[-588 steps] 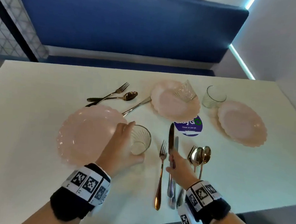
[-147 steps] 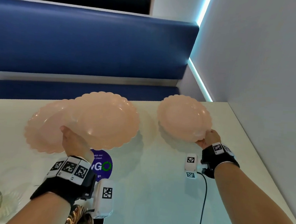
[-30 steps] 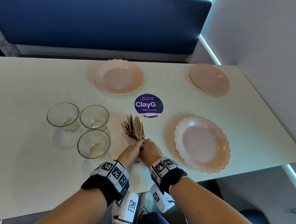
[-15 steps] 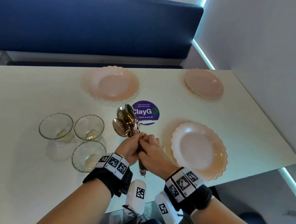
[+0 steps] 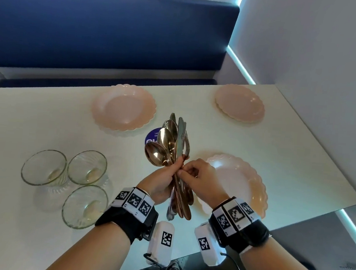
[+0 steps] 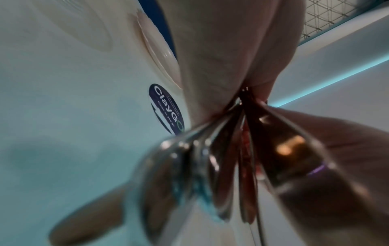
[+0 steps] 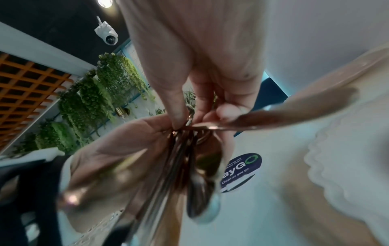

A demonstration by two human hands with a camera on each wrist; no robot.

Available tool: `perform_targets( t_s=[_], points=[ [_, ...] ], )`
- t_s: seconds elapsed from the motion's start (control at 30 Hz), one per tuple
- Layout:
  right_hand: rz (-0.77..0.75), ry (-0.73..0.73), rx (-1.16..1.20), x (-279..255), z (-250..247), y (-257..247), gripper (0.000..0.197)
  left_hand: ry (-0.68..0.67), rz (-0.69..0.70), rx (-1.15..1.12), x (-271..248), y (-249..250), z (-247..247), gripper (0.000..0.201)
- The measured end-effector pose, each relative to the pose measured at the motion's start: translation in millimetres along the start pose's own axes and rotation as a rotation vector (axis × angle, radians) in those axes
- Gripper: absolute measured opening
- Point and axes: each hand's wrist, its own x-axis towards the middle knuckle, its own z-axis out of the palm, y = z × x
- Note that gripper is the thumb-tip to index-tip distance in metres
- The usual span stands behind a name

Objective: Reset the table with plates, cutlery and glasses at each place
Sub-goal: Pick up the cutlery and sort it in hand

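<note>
My left hand (image 5: 165, 176) grips a bundle of cutlery (image 5: 172, 143), copper and silver spoons, forks and a knife, upright above the table. My right hand (image 5: 193, 176) pinches one handle in that bundle (image 7: 189, 123), just right of the left hand. Three pink scalloped plates lie on the white table: one far centre (image 5: 123, 107), one far right (image 5: 239, 103), one near right (image 5: 237, 181). Three clear glasses stand together at the left (image 5: 44, 167), (image 5: 87, 167), (image 5: 84, 207). In the left wrist view the blurred cutlery handles (image 6: 221, 158) fill the frame.
A round blue sticker (image 5: 151, 138) on the table is partly hidden behind the cutlery. A blue bench back (image 5: 108, 31) runs along the far side. A white wall (image 5: 315, 49) stands at the right, close to the table's right edge (image 5: 323, 149).
Both hands have lifted the cutlery bundle off the table and raised it upright. The plates and glasses have not moved.
</note>
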Motion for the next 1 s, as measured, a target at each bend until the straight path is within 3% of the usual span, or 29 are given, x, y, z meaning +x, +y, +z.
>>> perform_targets(
  t_s=[0.23, 0.37, 0.57, 0.73, 0.83, 1.0],
  points=[
    [0.096, -0.011, 0.047, 24, -30, 18, 0.021, -0.021, -0.123, 0.107, 24, 6, 34, 0.053],
    [0.079, -0.011, 0.056, 40, -46, 25, 0.022, -0.038, -0.135, 0.061, 43, 6, 45, 0.051],
    [0.105, -0.115, 0.022, 61, -51, 37, 0.019, 0.046, -0.14, -0.053, 62, 7, 53, 0.04],
    [0.272, -0.186, 0.305, 69, -59, 45, 0.019, 0.053, -0.132, 0.007, 70, 8, 48, 0.042],
    [0.3, -0.169, 0.464, 73, -67, 45, 0.019, 0.029, -0.093, 0.077, 72, 8, 45, 0.029],
    [0.33, -0.216, 0.54, 78, -74, 52, 0.023, 0.034, -0.042, 0.16, 71, 6, 45, 0.019]
  ],
)
